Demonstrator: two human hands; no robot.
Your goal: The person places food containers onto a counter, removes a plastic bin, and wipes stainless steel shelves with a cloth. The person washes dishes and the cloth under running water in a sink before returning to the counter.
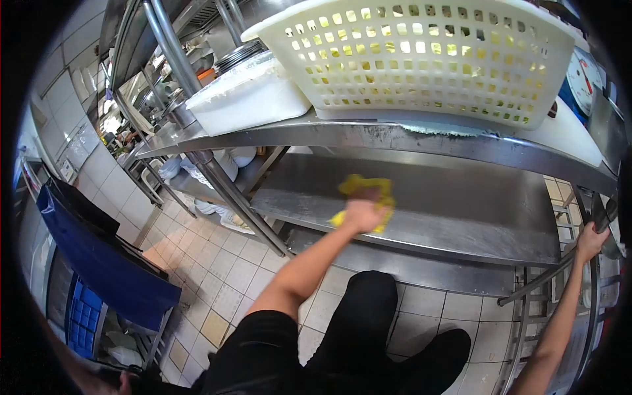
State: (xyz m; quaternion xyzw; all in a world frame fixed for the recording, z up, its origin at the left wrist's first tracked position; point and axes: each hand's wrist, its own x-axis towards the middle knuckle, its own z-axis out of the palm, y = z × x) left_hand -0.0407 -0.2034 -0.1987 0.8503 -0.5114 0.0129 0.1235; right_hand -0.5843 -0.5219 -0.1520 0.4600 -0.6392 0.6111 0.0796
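My left hand (pixel 365 214) presses a crumpled yellow cloth (pixel 376 187) flat on the stainless steel lower shelf (pixel 474 220). The cloth and fingers are smeared by motion, and the palm side is hidden. That shelf runs beneath a steel worktable (pixel 355 136), with a narrower steel ledge lower down. Out at the far right, my right hand (pixel 591 242) has its fingers closed round a dark metal piece (pixel 604 216) by the table's corner; its exact kind is unclear.
On the tabletop stand a large cream perforated basket (pixel 421 62) with yellowish pieces inside, a white tub (pixel 247 95) and a dial scale (pixel 582 79). A steel leg (pixel 237 201) rises left of the shelf. Blue sheeting (pixel 108 257) hangs at left above a blue crate (pixel 84 316).
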